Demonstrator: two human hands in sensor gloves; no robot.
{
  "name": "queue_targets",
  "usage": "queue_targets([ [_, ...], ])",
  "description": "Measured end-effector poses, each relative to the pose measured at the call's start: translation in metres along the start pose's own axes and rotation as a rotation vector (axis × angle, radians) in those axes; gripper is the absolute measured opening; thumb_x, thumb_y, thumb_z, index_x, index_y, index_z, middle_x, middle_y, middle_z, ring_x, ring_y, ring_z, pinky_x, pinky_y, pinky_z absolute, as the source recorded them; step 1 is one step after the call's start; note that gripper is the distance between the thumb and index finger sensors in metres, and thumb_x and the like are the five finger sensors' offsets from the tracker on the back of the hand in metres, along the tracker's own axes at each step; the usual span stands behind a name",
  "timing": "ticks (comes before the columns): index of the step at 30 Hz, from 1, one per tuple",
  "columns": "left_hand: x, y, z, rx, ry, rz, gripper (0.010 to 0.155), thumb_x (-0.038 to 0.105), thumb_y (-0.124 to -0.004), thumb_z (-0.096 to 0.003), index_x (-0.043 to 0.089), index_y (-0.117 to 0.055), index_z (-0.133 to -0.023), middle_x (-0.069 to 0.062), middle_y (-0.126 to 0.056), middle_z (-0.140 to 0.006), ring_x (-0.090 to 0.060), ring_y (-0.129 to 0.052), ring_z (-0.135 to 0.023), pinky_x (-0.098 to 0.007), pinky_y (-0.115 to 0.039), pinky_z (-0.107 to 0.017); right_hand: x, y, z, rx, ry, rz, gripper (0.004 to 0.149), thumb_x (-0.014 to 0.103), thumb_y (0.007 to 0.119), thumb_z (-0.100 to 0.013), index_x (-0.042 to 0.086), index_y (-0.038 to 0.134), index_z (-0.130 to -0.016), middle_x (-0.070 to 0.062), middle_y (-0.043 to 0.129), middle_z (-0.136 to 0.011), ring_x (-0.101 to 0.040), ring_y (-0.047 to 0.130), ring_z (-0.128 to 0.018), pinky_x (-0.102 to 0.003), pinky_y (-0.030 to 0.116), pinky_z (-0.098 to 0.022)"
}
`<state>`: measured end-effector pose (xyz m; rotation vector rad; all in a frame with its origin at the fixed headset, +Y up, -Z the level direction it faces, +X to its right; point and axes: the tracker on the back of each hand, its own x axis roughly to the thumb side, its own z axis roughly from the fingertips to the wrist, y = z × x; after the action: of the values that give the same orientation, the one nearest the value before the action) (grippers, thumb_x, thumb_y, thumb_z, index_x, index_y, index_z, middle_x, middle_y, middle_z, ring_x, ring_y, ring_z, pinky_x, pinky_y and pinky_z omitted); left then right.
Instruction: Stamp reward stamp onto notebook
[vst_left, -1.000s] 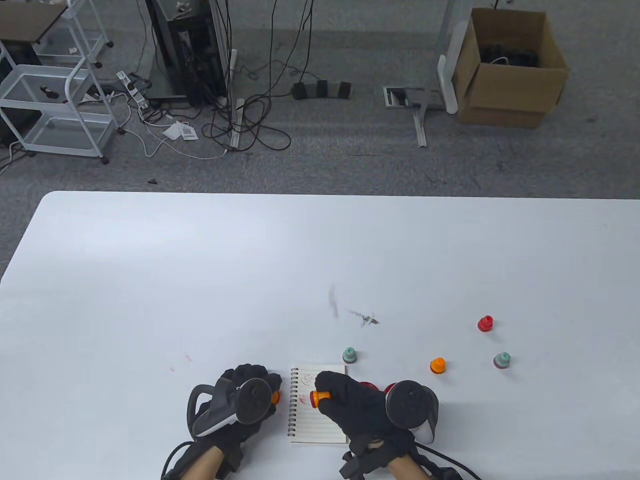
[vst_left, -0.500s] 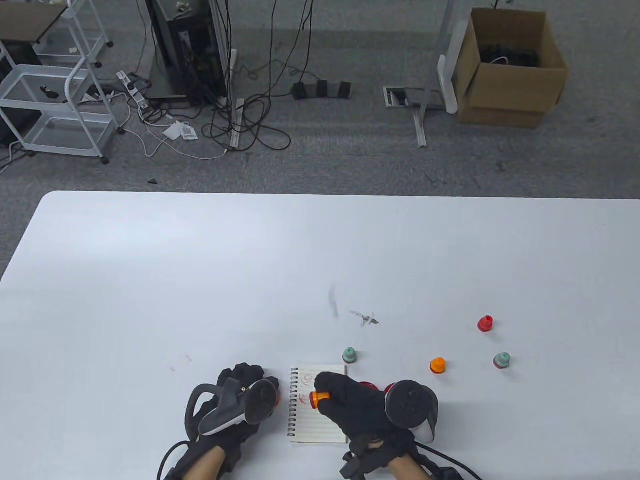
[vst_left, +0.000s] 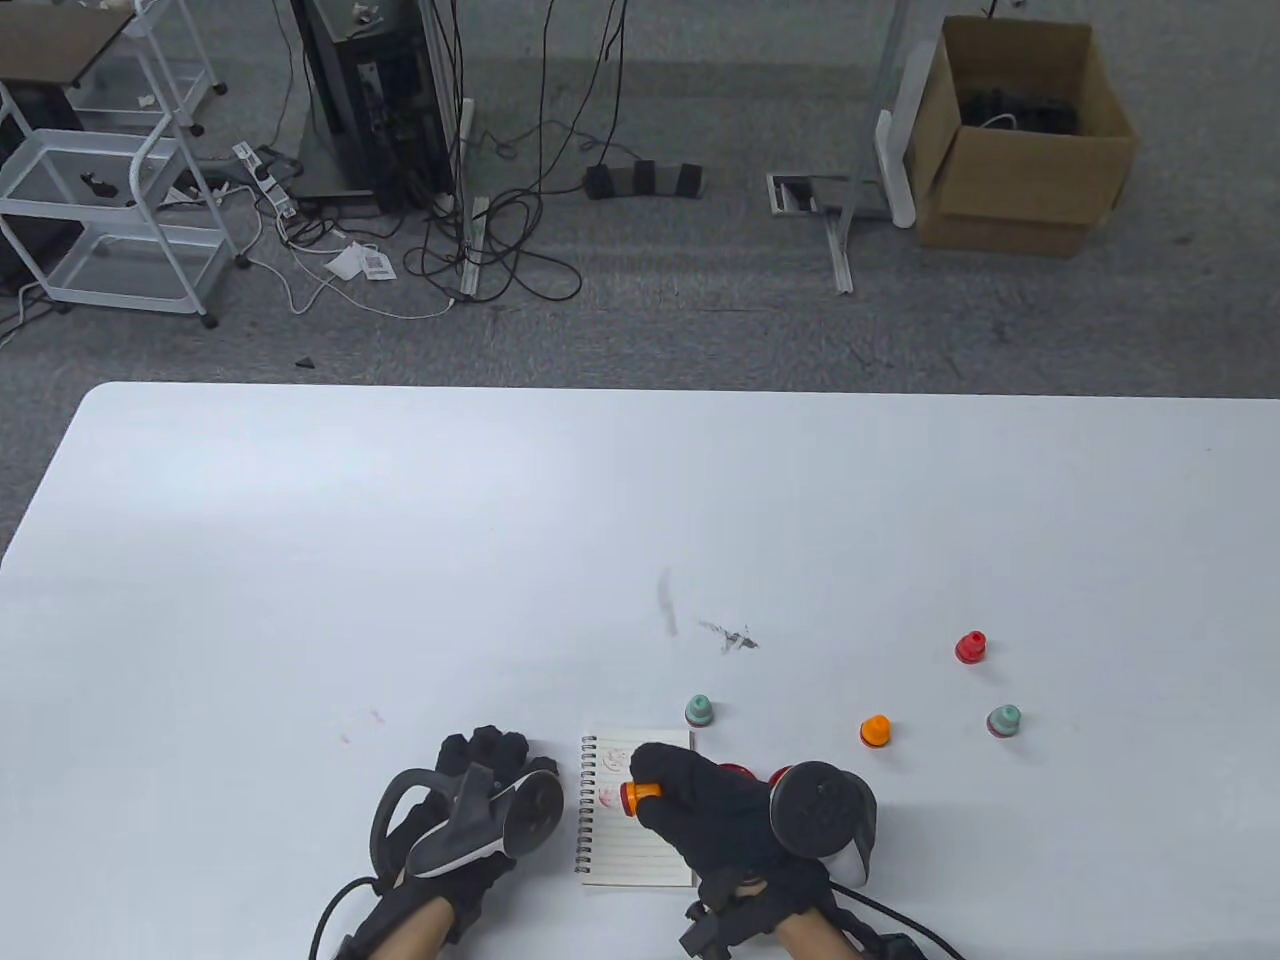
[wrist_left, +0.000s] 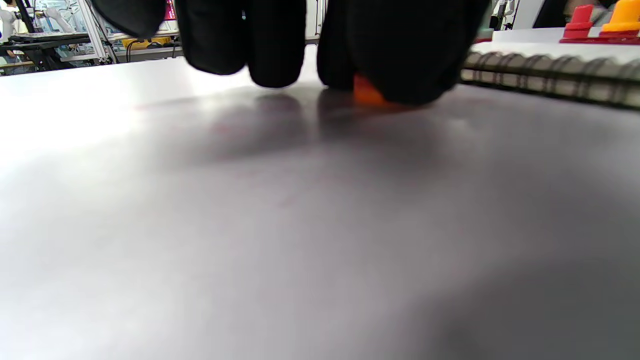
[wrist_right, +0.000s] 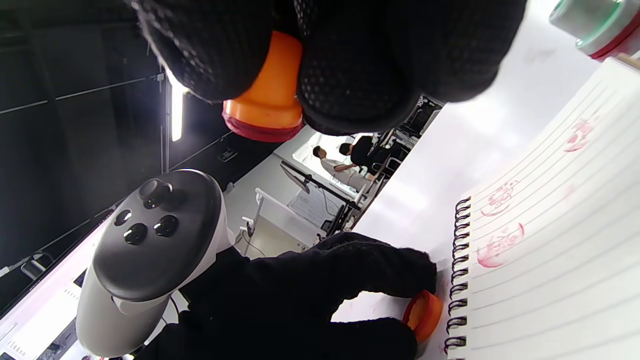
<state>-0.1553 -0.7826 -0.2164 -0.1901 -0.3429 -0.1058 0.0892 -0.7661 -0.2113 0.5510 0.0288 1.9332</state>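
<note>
We're mid-stamp: right hand (vst_left: 700, 810) pinches the orange plastic reward stamp (vst_left: 638, 793), lifted sideways over the white spiral-bound lined notebook (vst_left: 640, 860). Left hand (vst_left: 480, 800) pinches its small orange cap (wrist_right: 424, 315) on the table. Next, probably: turn it face down, press squarely on clear lines.

A lab or tech work room.
Past the white worktop (vst_left: 400, 500) lie a grey carpet (vst_left: 700, 320), lots of black cables (vst_left: 500, 230), a power strip (vst_left: 268, 178), a dark machine stand (vst_left: 375, 100), a white cart (vst_left: 110, 200) and a cardboard box (vst_left: 1020, 150).
</note>
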Motion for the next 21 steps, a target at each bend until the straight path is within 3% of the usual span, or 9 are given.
queue_targets([
  [10,-0.007,0.003,0.003,-0.011,-0.007,0.045,0.066,0.046,-0.081,-0.0446,0.031,-0.068,-0.107,-0.009,-0.067,-0.111,-0.04,-0.066,-0.106,-0.063,-0.057,-0.08,0.002,-0.005,0.0,-0.033,-0.009,-0.004,0.055,0.033,0.083,-0.041,0.01,0.075,-0.09,-0.016,0.091,-0.075,-0.025,0.096,-0.045,-0.034,0.083,-0.035],
  [19,-0.018,0.016,0.015,0.134,0.006,0.108,0.066,0.054,-0.074,-0.0465,0.035,-0.066,-0.108,-0.009,-0.066,-0.114,-0.04,-0.065,-0.108,-0.062,-0.057,-0.08,0.01,-0.039,0.003,-0.174,-0.043,0.232,0.052,0.029,0.077,-0.044,0.006,0.075,-0.091,-0.019,0.091,-0.076,-0.026,0.097,-0.043,-0.035,0.083,-0.032],
  [21,-0.019,0.019,0.02,0.222,0.005,0.107,0.066,0.056,-0.074,-0.0453,0.037,-0.067,-0.108,-0.005,-0.068,-0.114,-0.037,-0.067,-0.108,-0.062,-0.058,-0.081,0.01,-0.045,0.004,-0.187,-0.046,0.302,0.052,0.028,0.077,-0.044,0.006,0.076,-0.091,-0.02,0.091,-0.076,-0.026,0.097,-0.042,-0.034,0.083,-0.031],
])
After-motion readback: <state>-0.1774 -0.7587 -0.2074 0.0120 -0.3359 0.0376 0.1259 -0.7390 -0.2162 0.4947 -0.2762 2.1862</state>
